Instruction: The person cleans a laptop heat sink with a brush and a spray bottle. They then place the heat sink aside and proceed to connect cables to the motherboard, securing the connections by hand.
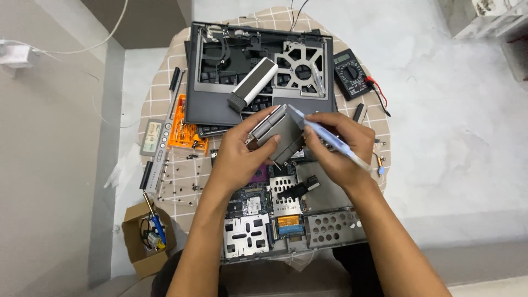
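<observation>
Left hand (242,148) clamps the heatsink (278,135) above the laptop base (286,214); right hand (338,148) grips a blue tool (324,135), tip on the heatsink. Palmrest (220,104) already lies beyond the base, screws (179,187) left of it; the board seems still mounted.

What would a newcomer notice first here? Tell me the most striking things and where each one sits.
At the centre, the left hand holds up a grey metal heatsink while the right hand touches a pale blue brush to it. Under the hands, at the near edge of the checked cloth, lies a stripped laptop base; behind them sits a dismantled keyboard frame, with a multimeter at its right.
</observation>
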